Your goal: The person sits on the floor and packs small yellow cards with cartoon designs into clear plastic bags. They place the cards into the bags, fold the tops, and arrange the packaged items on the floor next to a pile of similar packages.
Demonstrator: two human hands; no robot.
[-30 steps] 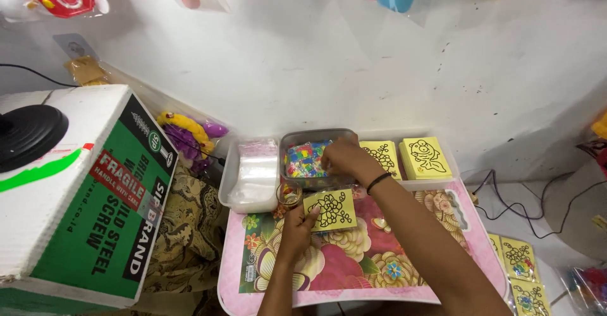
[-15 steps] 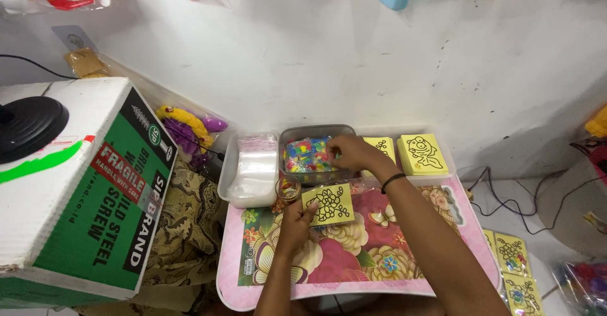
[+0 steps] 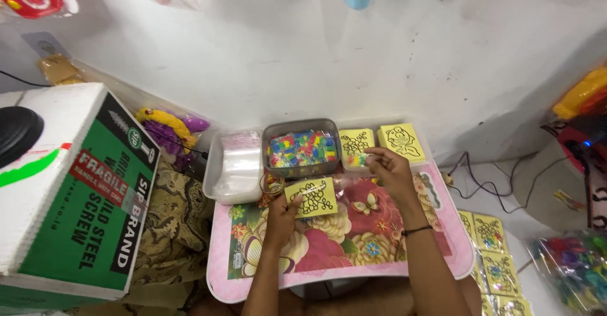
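Head view, looking down on a small pink floral desk [image 3: 253,272] set against a white wall. The left hand [image 3: 282,210] pinches the near left corner of a yellow card [image 3: 311,196] printed with a black line drawing; the card lies just above the desk's middle, its long axis running left to right, tilted slightly up toward the right. The right hand [image 3: 391,172] is closed in a pinch on a small multicoloured packet [image 3: 358,160], held to the right of and a little beyond the card, just apart from its far right corner. The packet sits over the near edge of a stack of yellow cards [image 3: 355,142]; a second stack [image 3: 401,140] lies just right of it. Directly beyond the held card stands a grey tray [image 3: 272,164] filled with coloured packets, and left of that a pile of clear bags [image 3: 237,164]. The card is thus nearer the left hand, which already holds it; the packet lies to its right, on the right hand's side. A green and white box [image 3: 76,208] stands well to the left, off the desk.
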